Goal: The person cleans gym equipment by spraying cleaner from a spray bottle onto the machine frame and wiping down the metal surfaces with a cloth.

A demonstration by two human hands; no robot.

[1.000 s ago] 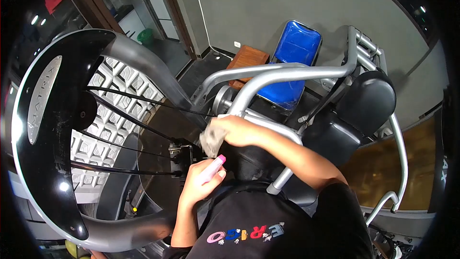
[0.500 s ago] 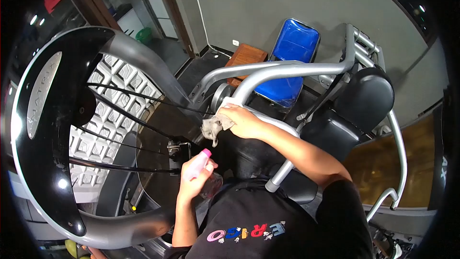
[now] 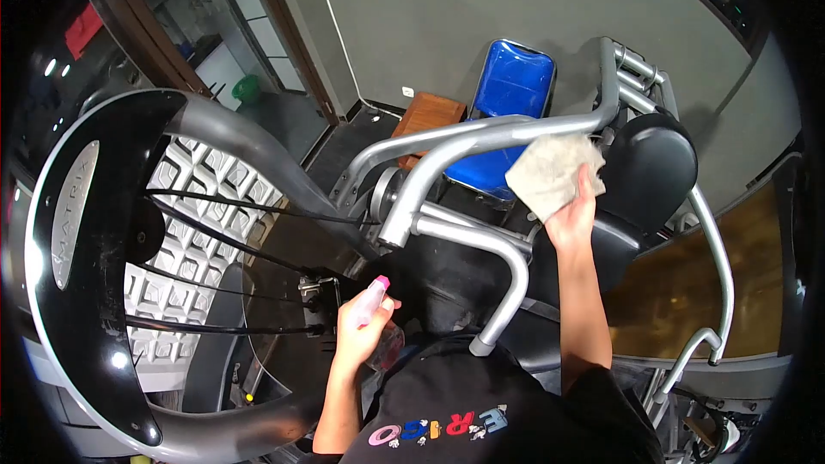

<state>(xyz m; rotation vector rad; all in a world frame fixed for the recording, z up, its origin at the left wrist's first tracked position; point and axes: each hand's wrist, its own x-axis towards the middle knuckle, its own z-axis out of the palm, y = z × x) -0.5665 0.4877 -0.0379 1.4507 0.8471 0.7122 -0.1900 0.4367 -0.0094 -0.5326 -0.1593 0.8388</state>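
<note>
Cloth [image 3: 552, 174], gripped by right hand [image 3: 574, 210], moved rightward; left hand [image 3: 359, 326] grips bottle [image 3: 370, 302], long axis slanting, pink end [image 3: 382, 281] forward.

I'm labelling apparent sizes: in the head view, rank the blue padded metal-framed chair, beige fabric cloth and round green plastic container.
1. Blue padded metal-framed chair
2. Beige fabric cloth
3. Round green plastic container

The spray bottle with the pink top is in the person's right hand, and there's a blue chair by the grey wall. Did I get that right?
Not quite: the head view shows the spray bottle with the pink top in the person's left hand. The blue chair is by the grey wall, as you said.
</note>
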